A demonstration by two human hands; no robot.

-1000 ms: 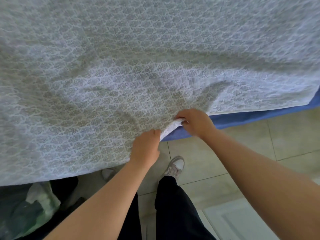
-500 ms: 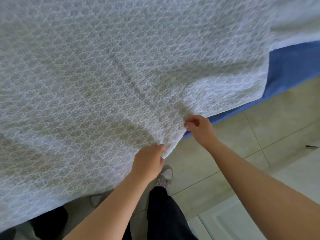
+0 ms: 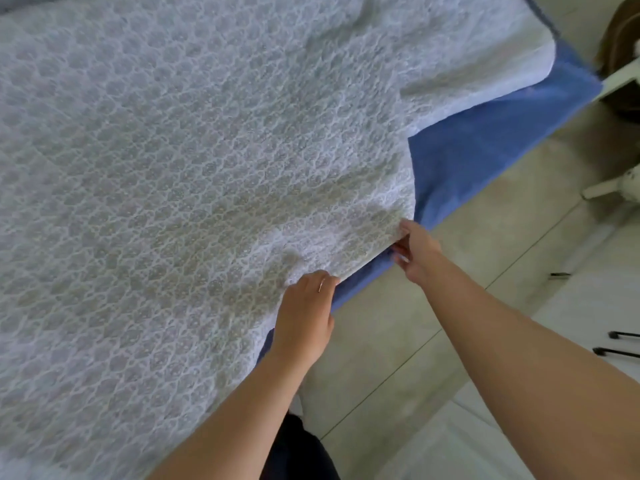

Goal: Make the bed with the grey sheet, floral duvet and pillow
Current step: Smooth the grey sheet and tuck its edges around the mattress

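Observation:
The floral duvet [image 3: 194, 161], white with a fine grey-blue pattern, lies spread over most of the bed. Its near edge runs between my two hands. My left hand [image 3: 304, 317] grips that edge from above, fingers closed on the fabric. My right hand [image 3: 417, 252] pinches the duvet's corner a little farther right. Beneath the duvet a blue sheet [image 3: 485, 147] shows along the bed's right side and near edge. No pillow is in view.
Pale tiled floor [image 3: 398, 341] lies beside the bed. A white furniture leg [image 3: 602, 188] and a brown object [image 3: 620, 46] stand at the far right. Thin black items [image 3: 620, 348] lie on the floor at right. My dark trouser leg [image 3: 298, 452] is at the bottom.
The duvet has been drawn out and laid flatter across the bed. Both hands moved right along its edge, and more blue sheet shows at the right.

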